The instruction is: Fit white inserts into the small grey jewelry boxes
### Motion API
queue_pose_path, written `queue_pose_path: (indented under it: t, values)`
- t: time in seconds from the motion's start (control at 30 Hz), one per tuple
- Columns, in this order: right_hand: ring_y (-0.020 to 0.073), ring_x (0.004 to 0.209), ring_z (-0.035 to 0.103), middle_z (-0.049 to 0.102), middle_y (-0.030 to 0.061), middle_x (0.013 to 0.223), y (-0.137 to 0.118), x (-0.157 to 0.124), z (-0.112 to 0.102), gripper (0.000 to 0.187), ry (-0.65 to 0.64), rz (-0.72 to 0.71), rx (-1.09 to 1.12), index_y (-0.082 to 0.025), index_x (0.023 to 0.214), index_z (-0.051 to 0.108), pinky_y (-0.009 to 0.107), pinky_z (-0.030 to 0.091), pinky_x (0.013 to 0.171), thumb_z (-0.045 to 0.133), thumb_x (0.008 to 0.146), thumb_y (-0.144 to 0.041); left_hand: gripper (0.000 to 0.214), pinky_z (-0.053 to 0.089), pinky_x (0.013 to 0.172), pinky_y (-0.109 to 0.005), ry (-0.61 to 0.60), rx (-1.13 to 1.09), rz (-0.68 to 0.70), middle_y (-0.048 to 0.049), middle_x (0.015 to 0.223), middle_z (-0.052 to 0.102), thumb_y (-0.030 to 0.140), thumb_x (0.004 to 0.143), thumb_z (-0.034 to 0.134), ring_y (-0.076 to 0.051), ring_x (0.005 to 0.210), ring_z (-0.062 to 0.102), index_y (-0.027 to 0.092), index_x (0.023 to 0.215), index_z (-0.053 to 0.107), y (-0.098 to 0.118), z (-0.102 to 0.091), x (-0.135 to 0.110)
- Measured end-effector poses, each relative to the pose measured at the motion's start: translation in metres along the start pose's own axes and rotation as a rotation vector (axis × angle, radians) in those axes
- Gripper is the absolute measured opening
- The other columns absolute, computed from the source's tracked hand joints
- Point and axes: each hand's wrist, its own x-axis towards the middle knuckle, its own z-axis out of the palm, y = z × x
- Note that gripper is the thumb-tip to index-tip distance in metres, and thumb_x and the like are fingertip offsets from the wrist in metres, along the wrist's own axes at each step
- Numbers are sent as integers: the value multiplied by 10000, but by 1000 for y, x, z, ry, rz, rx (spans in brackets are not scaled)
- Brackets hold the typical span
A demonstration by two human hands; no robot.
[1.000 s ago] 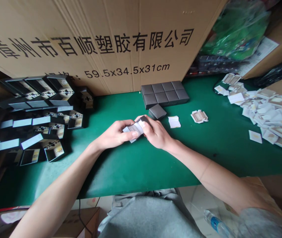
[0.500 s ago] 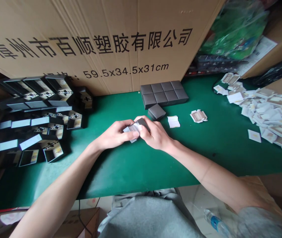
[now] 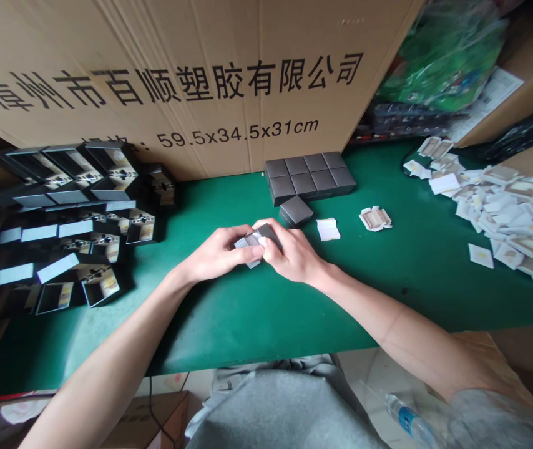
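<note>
Both my hands meet over the middle of the green table [image 3: 257, 312]. My left hand [image 3: 220, 252] and my right hand [image 3: 292, 252] are closed together on one small dark grey box [image 3: 266, 236], whose pale flap shows between my fingers. Just beyond them lies a loose closed grey box [image 3: 296, 211], and behind it a tidy block of several closed grey boxes [image 3: 311, 176]. A white folded insert [image 3: 328, 229] and a small stack of inserts [image 3: 376, 218] lie right of my hands.
Several open dark boxes with pale flaps [image 3: 74, 218] are piled at the left. A heap of white inserts [image 3: 505, 206] covers the right side. A big printed carton [image 3: 201, 81] stands along the back. A water bottle [image 3: 409, 421] lies below the table edge.
My fingers have pressed the pale flap further into the small box, so the dark lid shows more. Both hands stay in the same place.
</note>
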Motion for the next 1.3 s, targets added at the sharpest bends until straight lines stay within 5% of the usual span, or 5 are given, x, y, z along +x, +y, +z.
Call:
queue_pose_path:
  t: [1.3]
  values:
    - [173, 733, 687, 736, 43, 931, -3, -1, -1, 382, 3, -47, 5, -206, 1148, 552, 266, 476, 647, 379, 981, -504, 403, 394, 595, -195, 2, -4, -9, 1, 764, 608, 521, 881, 675, -87, 672, 503, 126, 917, 603, 1, 0, 1]
